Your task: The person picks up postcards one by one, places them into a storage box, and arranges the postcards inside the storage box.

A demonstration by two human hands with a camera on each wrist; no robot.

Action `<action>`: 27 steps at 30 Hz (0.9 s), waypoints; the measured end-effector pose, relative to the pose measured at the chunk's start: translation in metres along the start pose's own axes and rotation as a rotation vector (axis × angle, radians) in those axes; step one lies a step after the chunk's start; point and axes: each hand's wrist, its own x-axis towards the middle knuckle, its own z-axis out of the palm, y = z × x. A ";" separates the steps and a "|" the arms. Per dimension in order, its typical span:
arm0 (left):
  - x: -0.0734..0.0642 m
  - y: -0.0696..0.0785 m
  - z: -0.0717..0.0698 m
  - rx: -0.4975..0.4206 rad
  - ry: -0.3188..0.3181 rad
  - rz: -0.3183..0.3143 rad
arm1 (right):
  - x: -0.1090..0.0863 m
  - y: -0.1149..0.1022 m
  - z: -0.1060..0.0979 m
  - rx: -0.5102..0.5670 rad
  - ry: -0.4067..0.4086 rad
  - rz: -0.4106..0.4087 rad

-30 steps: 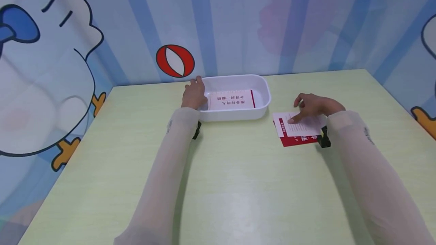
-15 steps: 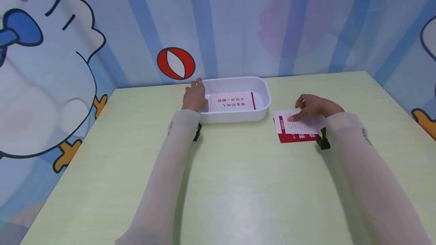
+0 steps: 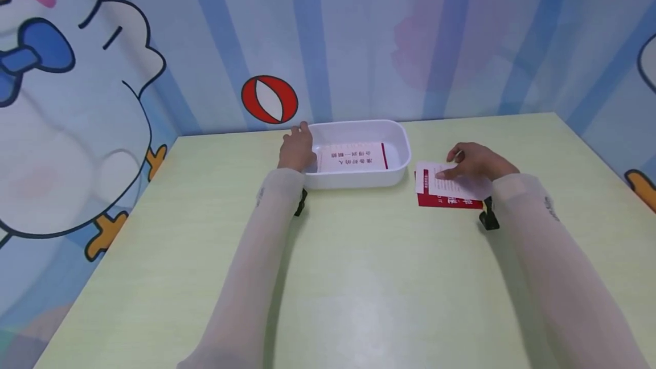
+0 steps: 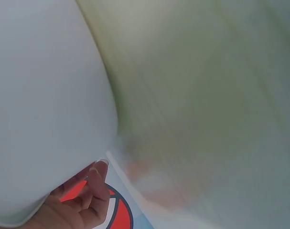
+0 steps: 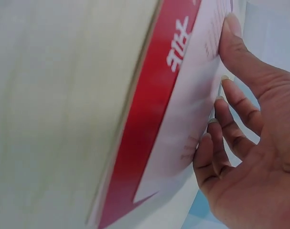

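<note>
At the back of the table is a white plastic tray point(image 3: 359, 180), with a printed white card point(image 3: 351, 157) with a red stripe lying inside. My left hand point(image 3: 296, 148) grips the tray's left end, thumb inside the rim and fingers outside; in the left wrist view the curled fingers point(image 4: 98, 183) show below the tray wall. To the tray's right, a white printed card point(image 3: 446, 188) lies over a red card point(image 3: 443, 202) with white lettering. My right hand point(image 3: 474, 161) pinches the white card, thumb on its face and bent fingers at its far edge.
The pale wooden table point(image 3: 348, 278) meets a blue striped wall point(image 3: 359, 39) with cartoon prints right behind the tray. Black straps point(image 3: 489, 218) are worn at the wrists, below light sleeves point(image 3: 553, 255).
The white and red cards have slid slightly toward the back of the table under my right hand, and less of the red card shows. The left hand and tray stay put; the head view tilts slightly.
</note>
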 end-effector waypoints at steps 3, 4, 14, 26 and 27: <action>0.000 0.000 0.002 0.010 -0.005 -0.003 | -0.002 0.000 0.001 -0.009 0.011 -0.004; 0.000 0.000 0.003 0.013 -0.006 -0.003 | -0.002 0.000 0.002 -0.010 0.015 -0.005; 0.005 -0.002 0.006 0.012 -0.004 -0.004 | 0.000 -0.002 0.000 -0.031 0.027 -0.006; 0.004 0.001 0.005 0.016 -0.001 -0.010 | 0.000 -0.009 -0.004 -0.077 0.007 0.046; 0.004 0.001 0.005 0.013 -0.001 -0.011 | -0.001 -0.009 -0.004 -0.080 0.005 0.042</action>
